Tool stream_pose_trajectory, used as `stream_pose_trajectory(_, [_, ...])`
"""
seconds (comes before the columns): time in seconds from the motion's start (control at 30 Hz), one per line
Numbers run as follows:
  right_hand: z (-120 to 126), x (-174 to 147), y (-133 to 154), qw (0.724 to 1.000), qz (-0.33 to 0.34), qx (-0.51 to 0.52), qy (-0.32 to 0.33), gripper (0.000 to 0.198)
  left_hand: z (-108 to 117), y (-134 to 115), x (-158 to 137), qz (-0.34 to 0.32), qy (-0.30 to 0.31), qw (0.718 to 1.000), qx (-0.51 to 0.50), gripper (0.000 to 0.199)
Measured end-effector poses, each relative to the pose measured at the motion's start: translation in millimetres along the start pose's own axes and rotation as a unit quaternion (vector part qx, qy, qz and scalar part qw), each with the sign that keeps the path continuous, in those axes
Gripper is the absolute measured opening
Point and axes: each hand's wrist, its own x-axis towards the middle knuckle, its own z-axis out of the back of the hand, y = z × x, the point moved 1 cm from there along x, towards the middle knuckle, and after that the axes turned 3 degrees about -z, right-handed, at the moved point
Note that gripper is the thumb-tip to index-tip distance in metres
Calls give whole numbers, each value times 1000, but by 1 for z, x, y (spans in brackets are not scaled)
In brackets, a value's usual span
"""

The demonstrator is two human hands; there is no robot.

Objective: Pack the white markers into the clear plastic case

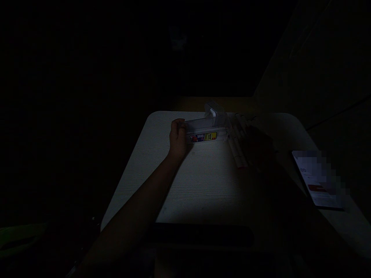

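My left hand is closed round the left end of a clear plastic case with a colourful label on its front side. The case's clear lid seems to stand raised at its far right end. Right of the case, several pale marker pens lie close together on the table, one with a red end. My right hand is in deep shadow at these pens. Its fingers hardly show, so whether it grips one cannot be made out.
The white table has rounded corners. On its right side lies a phone or tablet with a lit screen, partly blurred out. A dark bar runs along the near edge. Something green shows at the lower left. The surroundings are very dark.
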Motion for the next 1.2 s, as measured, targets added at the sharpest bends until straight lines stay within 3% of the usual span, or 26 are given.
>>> stream_pose_trajectory(1.2, [2,-1,6,998,-1,4,56,59,-1,2,-2,23,-17,999,-14,18])
